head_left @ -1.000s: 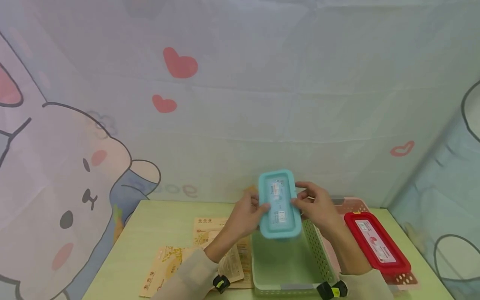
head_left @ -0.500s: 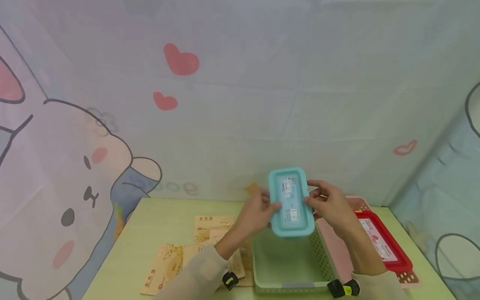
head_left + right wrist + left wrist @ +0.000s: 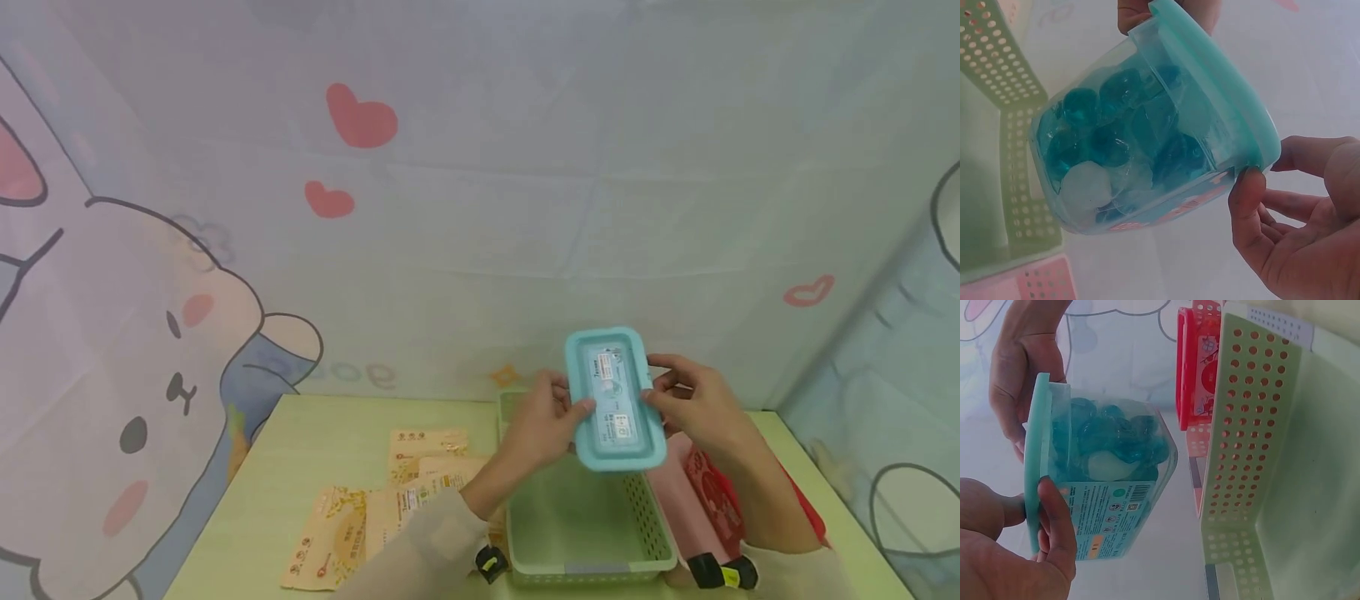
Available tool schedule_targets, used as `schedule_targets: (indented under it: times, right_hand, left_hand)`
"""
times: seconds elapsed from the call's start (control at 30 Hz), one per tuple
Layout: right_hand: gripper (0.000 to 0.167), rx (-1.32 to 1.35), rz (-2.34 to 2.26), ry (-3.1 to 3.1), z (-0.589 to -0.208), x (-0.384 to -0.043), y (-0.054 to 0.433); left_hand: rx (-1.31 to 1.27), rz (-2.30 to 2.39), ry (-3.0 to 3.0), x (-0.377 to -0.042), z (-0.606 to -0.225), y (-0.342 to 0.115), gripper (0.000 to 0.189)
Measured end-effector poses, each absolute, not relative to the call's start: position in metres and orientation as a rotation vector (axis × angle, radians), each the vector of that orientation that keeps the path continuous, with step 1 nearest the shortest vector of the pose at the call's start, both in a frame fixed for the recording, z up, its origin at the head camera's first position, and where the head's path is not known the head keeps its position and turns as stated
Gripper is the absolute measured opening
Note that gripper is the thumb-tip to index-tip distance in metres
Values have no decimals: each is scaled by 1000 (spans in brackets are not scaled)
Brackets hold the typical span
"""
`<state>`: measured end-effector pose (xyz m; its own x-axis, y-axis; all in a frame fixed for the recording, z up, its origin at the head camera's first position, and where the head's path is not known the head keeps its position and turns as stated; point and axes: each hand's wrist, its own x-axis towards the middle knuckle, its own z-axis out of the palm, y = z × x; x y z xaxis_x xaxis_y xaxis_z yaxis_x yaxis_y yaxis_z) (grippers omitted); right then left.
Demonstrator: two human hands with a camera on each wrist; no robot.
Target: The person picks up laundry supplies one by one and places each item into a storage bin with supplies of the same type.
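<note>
Both hands hold a clear plastic tub with a turquoise lid, raised and tilted so its labelled lid shows in the head view. Through its wall, the left wrist view shows glossy teal round pieces and a printed side label. My left hand grips the left edge of the lid, its thumb on top. On the opposite edge, my right hand pinches the rim between thumb and fingers. Beneath the tub stands a green perforated basket.
Several tan printed pouches lie overlapping on the pale green table, left of the basket. On the right is a pink basket with a red-lidded box in it, partly covered by my right forearm. A printed cloth hangs behind.
Both hands have carried the tub to the right and slightly up, still holding it at both edges. My right forearm now covers more of the red-lidded box.
</note>
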<state>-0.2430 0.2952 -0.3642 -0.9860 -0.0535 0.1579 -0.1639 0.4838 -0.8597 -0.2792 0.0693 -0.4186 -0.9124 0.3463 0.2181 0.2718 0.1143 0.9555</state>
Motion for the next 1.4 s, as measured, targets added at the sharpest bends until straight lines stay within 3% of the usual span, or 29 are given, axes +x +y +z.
schedule_targets:
  times: [1.4]
  right_hand:
    - [62, 147, 1165, -2834, -353, -226, 346]
  left_hand:
    - [735, 1930, 2245, -267, -433, 126, 25]
